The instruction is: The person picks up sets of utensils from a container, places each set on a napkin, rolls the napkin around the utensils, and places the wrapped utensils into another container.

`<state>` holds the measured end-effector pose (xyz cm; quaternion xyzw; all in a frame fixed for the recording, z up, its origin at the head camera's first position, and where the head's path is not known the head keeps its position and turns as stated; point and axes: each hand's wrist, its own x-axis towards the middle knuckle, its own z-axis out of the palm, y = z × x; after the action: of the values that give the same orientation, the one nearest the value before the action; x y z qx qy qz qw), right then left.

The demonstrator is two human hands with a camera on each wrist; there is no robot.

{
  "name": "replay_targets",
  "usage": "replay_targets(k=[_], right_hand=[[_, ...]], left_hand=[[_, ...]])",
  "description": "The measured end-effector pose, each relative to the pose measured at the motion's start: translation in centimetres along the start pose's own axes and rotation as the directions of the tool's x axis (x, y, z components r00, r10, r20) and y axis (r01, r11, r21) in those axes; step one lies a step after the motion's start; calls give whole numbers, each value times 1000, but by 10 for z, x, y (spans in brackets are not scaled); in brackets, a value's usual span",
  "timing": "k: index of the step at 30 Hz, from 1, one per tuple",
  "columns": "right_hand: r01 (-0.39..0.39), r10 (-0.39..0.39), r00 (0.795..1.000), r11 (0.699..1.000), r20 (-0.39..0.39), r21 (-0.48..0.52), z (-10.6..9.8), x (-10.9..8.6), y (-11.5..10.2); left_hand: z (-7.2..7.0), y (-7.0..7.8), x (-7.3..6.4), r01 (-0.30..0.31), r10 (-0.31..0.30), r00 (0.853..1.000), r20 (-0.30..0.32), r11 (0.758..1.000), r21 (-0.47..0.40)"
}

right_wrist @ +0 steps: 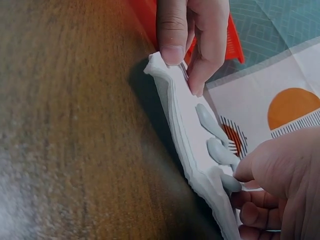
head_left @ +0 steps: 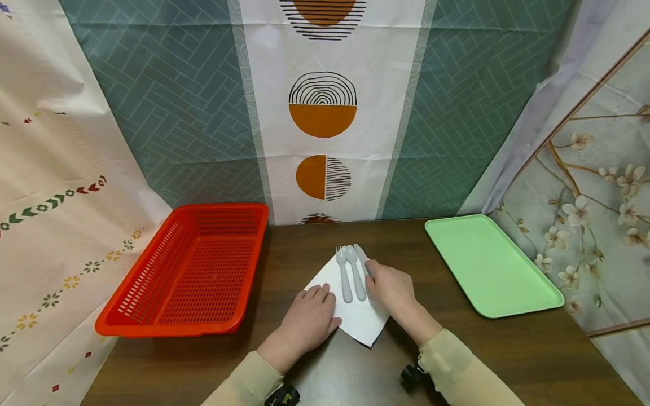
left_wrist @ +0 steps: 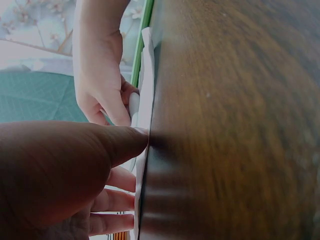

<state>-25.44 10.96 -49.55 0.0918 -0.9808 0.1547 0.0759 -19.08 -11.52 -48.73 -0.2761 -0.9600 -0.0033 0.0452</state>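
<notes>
A white folded napkin (head_left: 368,322) lies on the table, with a grey fork (head_left: 344,279) and a grey spoon (head_left: 356,276) side by side on it. To their right is a grey knife (head_left: 360,254), its handle (right_wrist: 230,183) pinched between the thumb and fingers of my right hand (head_left: 393,287). My left hand (head_left: 311,317) rests on the napkin's left side, fingers extended. Its thumb (left_wrist: 132,142) touches the napkin's near edge in the left wrist view. The right wrist view shows the three handles in a row across the napkin.
A red slotted basket (head_left: 167,329) stands on the left of the wooden table (head_left: 350,378). On the right lies a light green tray (head_left: 495,265). Patterned cloths (head_left: 203,113) hang behind the table and at both sides.
</notes>
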Motion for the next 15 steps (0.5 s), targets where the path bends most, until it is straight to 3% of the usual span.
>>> replay_targets(k=[15], right_hand=[[10,-10,1000,1000,-15,-15,1,-2,0]], left_hand=[[0,0,0,2,-2,1000,15,1000,1]])
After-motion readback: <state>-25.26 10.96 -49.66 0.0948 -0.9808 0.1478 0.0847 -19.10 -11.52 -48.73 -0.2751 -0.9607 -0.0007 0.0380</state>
